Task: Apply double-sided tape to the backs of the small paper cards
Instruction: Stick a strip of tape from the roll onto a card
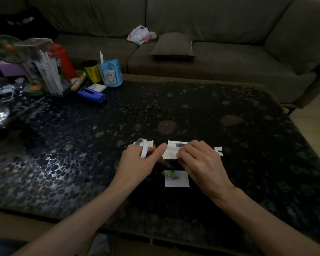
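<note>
Both hands work close together over the near middle of the dark pebble-patterned table (229, 100). The left hand (139, 162) has its fingers curled on a white tape roll (143, 149), which stands up above the knuckles. Its thumb reaches right and touches the left edge of a small paper card (171, 151). The right hand (199, 160) pinches the same card at its right side, fingers bent over it. The card is printed with text and is held just above or on the table; which one cannot be told.

A second card (176, 179) lies flat on the table just nearer the person, between the two wrists, picture side up. Small white paper scraps (218, 150) lie just right of the right hand.

At the far left of the table stand a blue stapler (91, 95) and a blue pen holder (110, 74). A grey sofa (229, 24) behind carries a cushion (173, 45) and a plastic bag (140, 35).
</note>
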A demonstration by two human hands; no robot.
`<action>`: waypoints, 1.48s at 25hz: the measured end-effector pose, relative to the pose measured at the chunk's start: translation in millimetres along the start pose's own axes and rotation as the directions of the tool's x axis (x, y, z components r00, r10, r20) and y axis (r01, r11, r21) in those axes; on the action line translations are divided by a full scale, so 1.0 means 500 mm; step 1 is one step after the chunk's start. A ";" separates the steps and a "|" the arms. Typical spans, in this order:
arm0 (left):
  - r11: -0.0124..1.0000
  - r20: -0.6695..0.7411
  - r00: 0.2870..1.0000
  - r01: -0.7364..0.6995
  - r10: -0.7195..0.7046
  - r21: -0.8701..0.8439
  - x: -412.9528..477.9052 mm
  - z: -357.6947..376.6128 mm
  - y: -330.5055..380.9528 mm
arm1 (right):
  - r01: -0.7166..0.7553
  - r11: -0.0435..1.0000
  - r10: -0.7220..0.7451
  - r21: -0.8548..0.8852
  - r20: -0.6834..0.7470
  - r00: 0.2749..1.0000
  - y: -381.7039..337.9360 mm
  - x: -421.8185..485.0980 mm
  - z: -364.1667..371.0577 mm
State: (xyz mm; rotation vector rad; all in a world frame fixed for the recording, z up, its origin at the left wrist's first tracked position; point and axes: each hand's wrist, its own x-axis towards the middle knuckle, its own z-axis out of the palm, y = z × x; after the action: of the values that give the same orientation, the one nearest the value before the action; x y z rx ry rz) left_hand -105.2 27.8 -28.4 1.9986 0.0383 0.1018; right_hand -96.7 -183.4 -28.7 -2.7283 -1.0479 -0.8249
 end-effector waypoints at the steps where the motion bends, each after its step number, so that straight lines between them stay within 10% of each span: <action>1: 0.997 0.028 0.998 0.056 -0.055 -0.050 0.002 0.002 0.002 | 0.024 1.000 -0.024 0.011 -0.017 1.000 0.000 -0.004 -0.003; 6: 0.983 0.056 0.985 0.168 -0.164 -0.077 0.002 0.008 0.009 | -0.247 0.939 0.227 0.238 0.109 0.968 0.009 -0.021 -0.009; 11: 0.993 0.069 0.991 0.115 -0.116 0.018 -0.005 0.012 0.012 | -0.675 0.361 0.537 0.643 0.449 0.714 0.018 0.004 -0.007; 26: 0.992 0.023 0.999 -0.025 0.022 0.124 -0.001 -0.010 -0.005 | -0.880 0.179 0.594 0.440 0.665 0.453 0.066 -0.010 0.003; 37: 0.735 0.460 0.877 -0.404 0.141 0.545 -0.037 -0.073 -0.063 | -0.871 0.220 0.497 0.439 0.718 0.487 0.048 -0.017 0.001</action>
State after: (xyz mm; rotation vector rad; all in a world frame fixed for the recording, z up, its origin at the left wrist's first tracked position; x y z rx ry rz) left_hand -126.0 72.8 -43.0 2.6572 -0.5670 -0.1452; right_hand -86.2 -206.5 -31.5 -2.1250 0.0587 0.4024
